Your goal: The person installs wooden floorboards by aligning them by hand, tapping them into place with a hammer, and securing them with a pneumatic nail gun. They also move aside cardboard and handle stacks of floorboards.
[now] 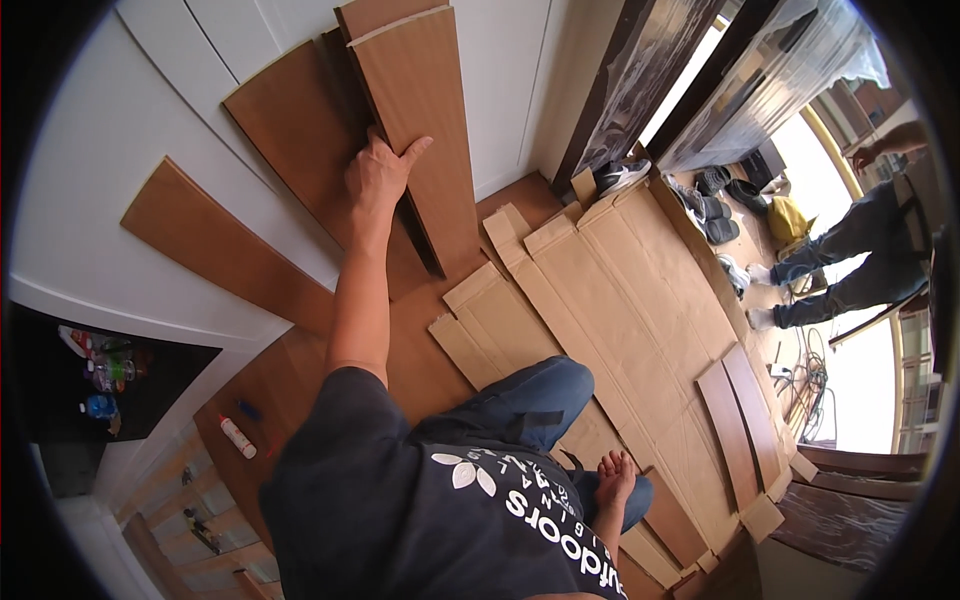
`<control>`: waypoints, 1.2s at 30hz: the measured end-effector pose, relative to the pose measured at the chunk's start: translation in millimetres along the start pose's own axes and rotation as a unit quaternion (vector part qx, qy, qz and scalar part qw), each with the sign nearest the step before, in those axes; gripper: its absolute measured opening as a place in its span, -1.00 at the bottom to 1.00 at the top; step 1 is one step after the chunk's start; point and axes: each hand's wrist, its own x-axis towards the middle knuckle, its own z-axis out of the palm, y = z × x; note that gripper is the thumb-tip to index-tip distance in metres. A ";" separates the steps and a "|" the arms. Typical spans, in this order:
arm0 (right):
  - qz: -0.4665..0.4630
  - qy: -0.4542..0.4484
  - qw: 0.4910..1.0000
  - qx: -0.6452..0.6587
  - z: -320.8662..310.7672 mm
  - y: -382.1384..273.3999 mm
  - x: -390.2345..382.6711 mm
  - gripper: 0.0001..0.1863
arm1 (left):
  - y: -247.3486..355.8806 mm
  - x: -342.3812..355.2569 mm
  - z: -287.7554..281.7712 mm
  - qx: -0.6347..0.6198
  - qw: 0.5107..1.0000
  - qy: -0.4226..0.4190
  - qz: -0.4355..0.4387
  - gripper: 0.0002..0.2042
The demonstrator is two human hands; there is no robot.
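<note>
My left hand [378, 180] is raised to a stack of brown wooden planks leaning on the white wall. It is closed on the edge of the front plank [430, 130], thumb across the face and fingers partly hidden behind the edge. Beside it a wider brown board [290, 130] leans on the same wall, and farther left stands a single plank [215, 240]. My right hand [614, 482] lies by my bent knee, holding nothing, its fingers loosely curled and apart. A short brown plank [674, 515] lies on the cardboard close to it.
Flattened cardboard [620, 270] covers the floor, with two planks [735, 425] at its right. A white glue bottle [237, 437] lies at left. Shoes [715, 215], a yellow bag [787, 218] and coiled cables [812, 375] surround another person [850, 250] standing right.
</note>
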 end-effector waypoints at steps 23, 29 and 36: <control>-0.013 0.156 0.945 0.286 -185.4 -85.2 193.5 -0.52 | 91.0 -173.0 108.7 0.234 0.859 -0.455 0.035 -0.55; 0.023 0.241 0.944 0.224 -242.9 -165.4 358.6 -0.10 | 227.0 -283.6 157.7 0.263 0.780 -0.539 0.179 -0.61; 0.121 0.469 0.854 0.189 -275.4 -230.0 490.3 -0.38 | 465.0 -443.5 359.2 0.042 0.688 -0.668 0.281 -0.71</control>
